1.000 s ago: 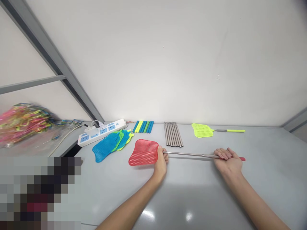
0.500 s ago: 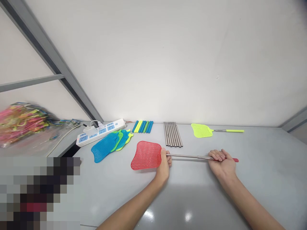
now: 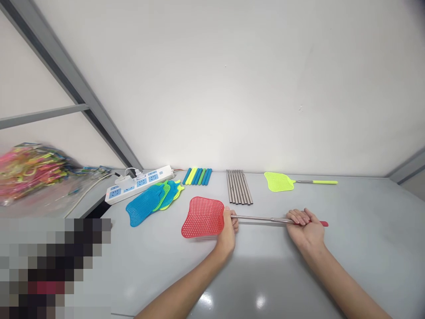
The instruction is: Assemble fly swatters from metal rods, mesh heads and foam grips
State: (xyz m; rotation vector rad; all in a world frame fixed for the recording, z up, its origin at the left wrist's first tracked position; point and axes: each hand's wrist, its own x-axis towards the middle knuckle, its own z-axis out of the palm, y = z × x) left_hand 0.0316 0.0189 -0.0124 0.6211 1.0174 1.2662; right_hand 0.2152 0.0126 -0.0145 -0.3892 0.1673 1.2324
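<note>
A red fly swatter (image 3: 204, 217) with a perforated head and a thin metal rod lies across between my hands, just above the table. My left hand (image 3: 229, 227) is closed round it where the head meets the rod. At the other end, my right hand (image 3: 306, 227) wraps the red grip, palm turned up; the grip's tip sticks out past it. Behind my hands lie a row of metal telescopic rods (image 3: 239, 187) and a finished-looking yellow fly swatter (image 3: 279, 182) with its rod and grip attached.
Blue, green and yellow swatter heads (image 3: 144, 204) overlap at the left, against a white power strip (image 3: 139, 182). Several coloured grips (image 3: 197, 176) line the table's back edge by the wall. A plastic bag of colourful items (image 3: 33, 173) sits at far left.
My right hand has shifted slightly left along with the grip, and the visible rod is a little shorter. My left hand has hardly moved.
</note>
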